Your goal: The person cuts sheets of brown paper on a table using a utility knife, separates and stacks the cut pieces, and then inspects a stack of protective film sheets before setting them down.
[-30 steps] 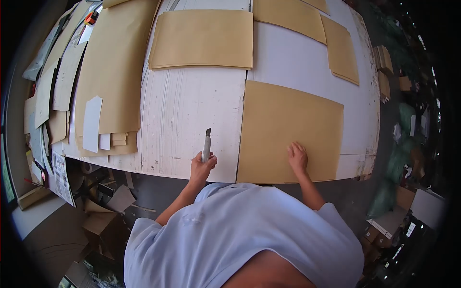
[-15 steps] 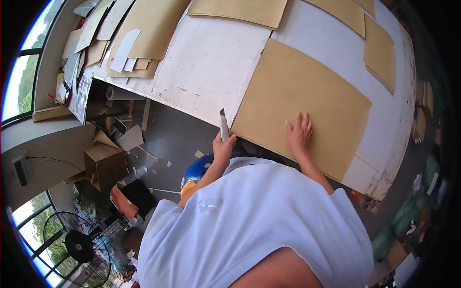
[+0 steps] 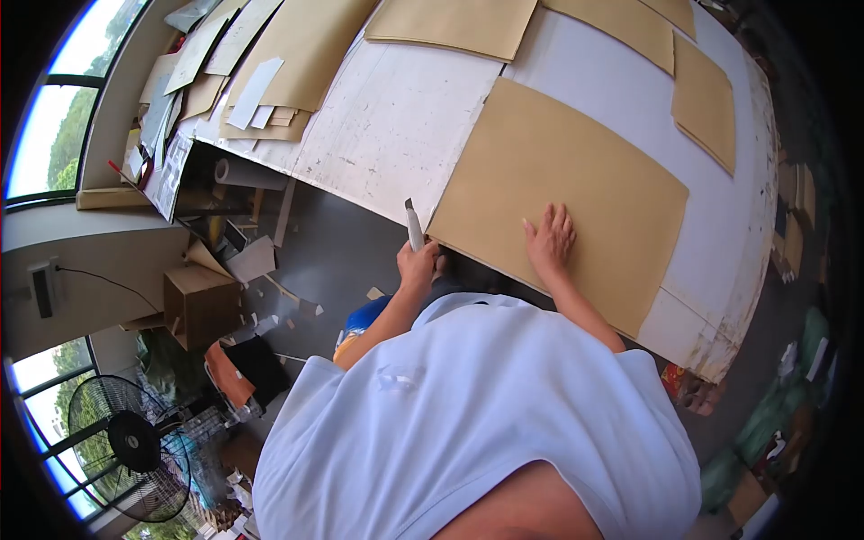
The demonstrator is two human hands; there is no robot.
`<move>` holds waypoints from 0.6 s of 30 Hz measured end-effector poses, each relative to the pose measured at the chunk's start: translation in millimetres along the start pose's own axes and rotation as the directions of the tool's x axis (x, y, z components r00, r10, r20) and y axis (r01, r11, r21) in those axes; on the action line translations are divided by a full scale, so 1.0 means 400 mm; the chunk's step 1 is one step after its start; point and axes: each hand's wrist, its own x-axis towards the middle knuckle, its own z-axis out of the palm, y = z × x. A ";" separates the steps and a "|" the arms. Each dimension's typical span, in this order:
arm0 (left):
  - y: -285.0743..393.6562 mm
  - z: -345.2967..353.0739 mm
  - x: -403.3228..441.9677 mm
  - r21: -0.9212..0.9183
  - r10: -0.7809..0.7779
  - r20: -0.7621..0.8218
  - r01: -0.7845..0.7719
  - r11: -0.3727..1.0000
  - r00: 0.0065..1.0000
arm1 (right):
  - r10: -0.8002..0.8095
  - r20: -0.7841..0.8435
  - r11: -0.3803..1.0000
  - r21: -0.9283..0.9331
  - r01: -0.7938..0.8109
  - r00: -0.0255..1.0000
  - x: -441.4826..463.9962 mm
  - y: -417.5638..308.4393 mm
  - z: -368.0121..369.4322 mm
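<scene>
Brown sheet (image 3: 567, 148) lies on the white table (image 3: 387, 126), under the right hand (image 3: 551, 247), whose fingers I see spread and resting on it, clasping nothing. The left hand's (image 3: 417, 268) fingers are wrapped around a utility knife (image 3: 415, 228), its blade projecting beyond them, just beside the sheet's near corner. Farther out from both hands' fingers lie other brown sheets (image 3: 454, 25).

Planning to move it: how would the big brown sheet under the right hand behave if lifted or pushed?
The brown sheet looks broad and thin, so it would probably sag if lifted by one corner. Lying flat, it seems unlikely to tip. It may slide if pushed, with only the right hand resting on it.
</scene>
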 end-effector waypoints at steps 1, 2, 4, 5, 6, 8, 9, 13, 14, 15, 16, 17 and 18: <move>-0.005 0.001 -0.002 0.001 0.002 0.001 -0.002 1.000 1.000 | -0.015 -0.001 1.000 -0.018 0.015 1.000 0.003 0.001 0.001; -0.013 0.001 -0.002 -0.118 -0.056 0.007 0.057 0.991 0.998 | -0.014 -0.003 1.000 -0.017 0.014 1.000 0.005 0.004 0.001; -0.031 -0.001 0.005 -0.230 -0.114 0.020 0.115 0.966 0.993 | -0.043 0.049 0.998 -0.045 0.045 0.998 0.008 0.005 -0.012; -0.043 -0.002 0.013 -0.303 -0.147 0.049 0.155 0.940 0.988 | -0.040 0.049 0.998 -0.045 0.042 0.998 0.011 0.007 -0.019; -0.048 -0.002 0.015 -0.374 -0.180 0.080 0.197 0.906 0.980 | -0.055 0.084 0.998 -0.032 0.058 0.995 0.015 0.009 -0.030; -0.060 -0.007 0.023 -0.393 -0.198 0.075 0.212 0.895 0.977 | -0.066 0.125 0.997 -0.024 0.070 0.990 0.016 0.016 -0.028; -0.059 -0.007 0.022 -0.414 -0.210 0.068 0.220 0.883 0.975 | -0.071 0.119 0.996 -0.038 0.076 0.990 0.016 0.018 -0.022; -0.064 -0.002 0.018 -0.466 -0.186 0.140 0.230 0.854 0.973 | -0.085 0.104 0.994 -0.064 0.092 0.991 0.015 0.022 -0.008; -0.069 0.005 0.023 -0.488 -0.191 0.144 0.237 0.840 0.971 | -0.085 0.107 0.993 -0.067 0.092 0.991 0.015 0.023 -0.007; -0.070 0.012 0.026 -0.510 -0.195 0.148 0.244 0.825 0.970 | -0.083 0.131 0.994 -0.060 0.091 0.988 0.017 0.021 -0.014; -0.069 0.018 0.033 -0.511 -0.198 0.149 0.247 0.823 0.969 | -0.080 0.154 0.995 -0.053 0.089 0.985 0.020 0.019 -0.021; -0.069 0.023 0.038 -0.517 -0.216 0.138 0.257 0.817 0.966 | -0.079 0.158 0.994 -0.056 0.089 0.984 0.022 0.018 -0.029; -0.068 0.028 0.039 -0.522 -0.235 0.127 0.266 0.811 0.964 | -0.082 0.172 0.994 -0.051 0.092 0.982 0.024 0.016 -0.036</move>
